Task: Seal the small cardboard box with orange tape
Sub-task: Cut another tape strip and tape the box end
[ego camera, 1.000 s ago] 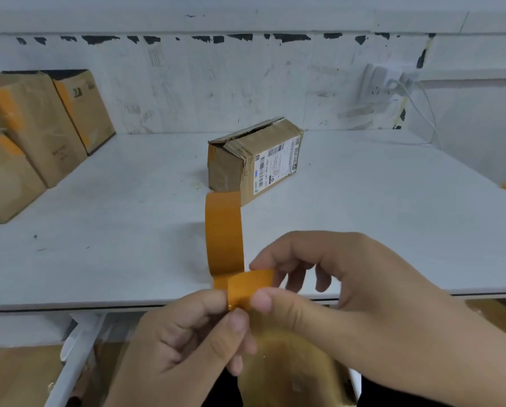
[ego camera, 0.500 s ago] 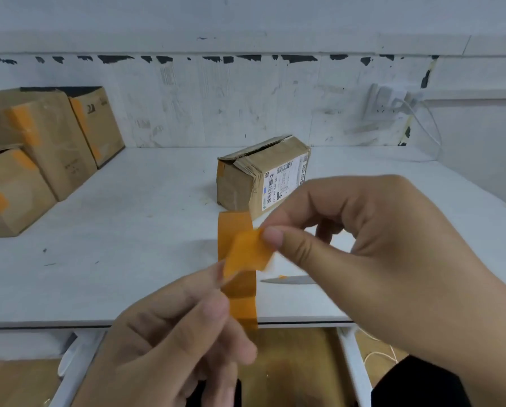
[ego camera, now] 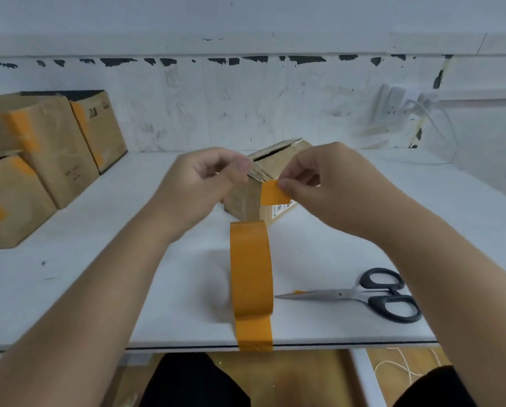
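The right hand (ego camera: 328, 186) pinches an orange tape strip (ego camera: 273, 193) against the small cardboard box (ego camera: 263, 189), just beside its grip. The left hand (ego camera: 204, 183), fingers curled, hovers at the box's other side.

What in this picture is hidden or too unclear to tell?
- Small brown cardboard box: head view; both hands cover much of it, so its flaps are only partly seen.
- White printed label on the box: mostly behind the short orange tape piece; text too small.
- Left hand: motion-blurred; whether it holds anything is unclear.
- Big cardboard boxes: cut off by the left edge.
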Demonstrator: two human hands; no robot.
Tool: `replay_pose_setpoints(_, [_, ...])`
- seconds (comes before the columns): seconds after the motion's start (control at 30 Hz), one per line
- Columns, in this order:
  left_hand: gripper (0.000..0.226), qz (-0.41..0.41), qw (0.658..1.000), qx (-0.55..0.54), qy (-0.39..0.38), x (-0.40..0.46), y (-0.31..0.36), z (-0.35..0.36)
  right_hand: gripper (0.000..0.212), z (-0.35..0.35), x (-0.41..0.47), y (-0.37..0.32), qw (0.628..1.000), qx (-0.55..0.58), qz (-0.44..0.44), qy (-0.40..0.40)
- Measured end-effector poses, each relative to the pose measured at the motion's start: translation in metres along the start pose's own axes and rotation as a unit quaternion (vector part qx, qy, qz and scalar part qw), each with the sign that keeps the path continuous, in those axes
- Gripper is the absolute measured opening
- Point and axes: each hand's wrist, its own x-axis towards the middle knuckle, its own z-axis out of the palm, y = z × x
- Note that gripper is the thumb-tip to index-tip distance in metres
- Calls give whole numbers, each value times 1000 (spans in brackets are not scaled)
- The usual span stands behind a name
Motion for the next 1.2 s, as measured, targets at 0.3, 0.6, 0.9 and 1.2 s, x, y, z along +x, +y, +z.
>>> replay_pose_setpoints(0.3, [20,36,998,-9,-43,15,-42,21,9,34,18,23,999,44,-20,-2])
replay_pose_setpoints(0.6, [10,50,998,-43,-5,14,-56,24,6,46,15,36,991,111,-35,63])
replay_pose_setpoints(0.9, [10,55,998,-34,10,11,-54,28,14,53,11,42,984,156,-13,88])
replay_pose_setpoints(1.2, [5,82,997,17,5,8,-58,27,7,56,7,44,988,109,-26,105])
